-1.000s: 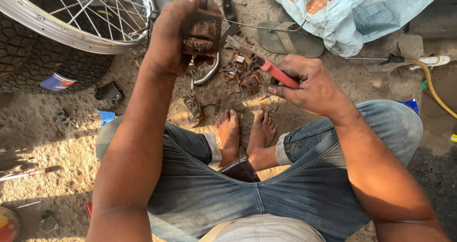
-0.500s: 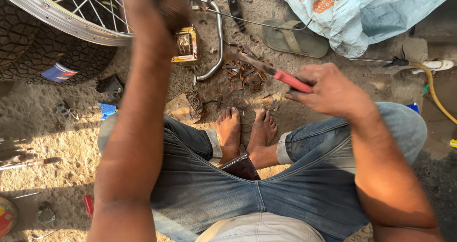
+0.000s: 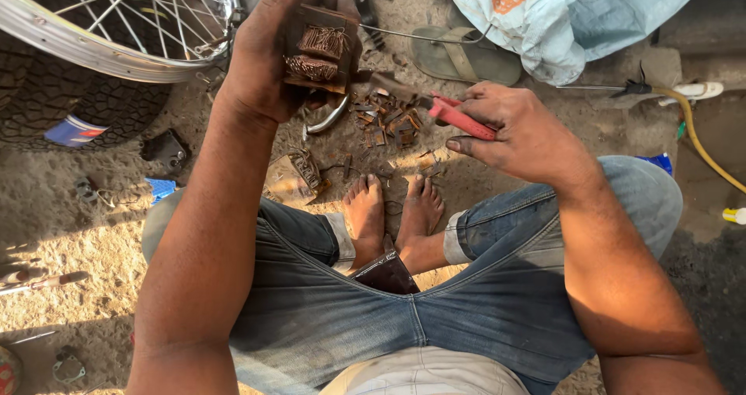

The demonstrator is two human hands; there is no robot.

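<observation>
My left hand (image 3: 268, 53) is raised and grips a brown block wound with copper wire (image 3: 318, 49), a coil core. My right hand (image 3: 521, 131) holds red-handled pliers (image 3: 435, 106), whose jaws reach the block's right side. Below them a heap of small rusty metal plates (image 3: 385, 119) lies on the sandy ground. A second coil block (image 3: 295, 173) rests on the ground near my bare feet (image 3: 392, 212). I sit with legs bent in blue jeans.
A spoked wheel with tyre (image 3: 101, 45) lies at upper left. A sandal (image 3: 466, 57) and a printed sack (image 3: 575, 14) are at the top right. A yellow hose (image 3: 703, 146) runs on the right. A curved chrome bar (image 3: 330, 117) lies under the block. Small parts lie at left.
My left hand, which had swung up out of view, is back holding the coil block high. The pliers' jaws have come up to the block's side.
</observation>
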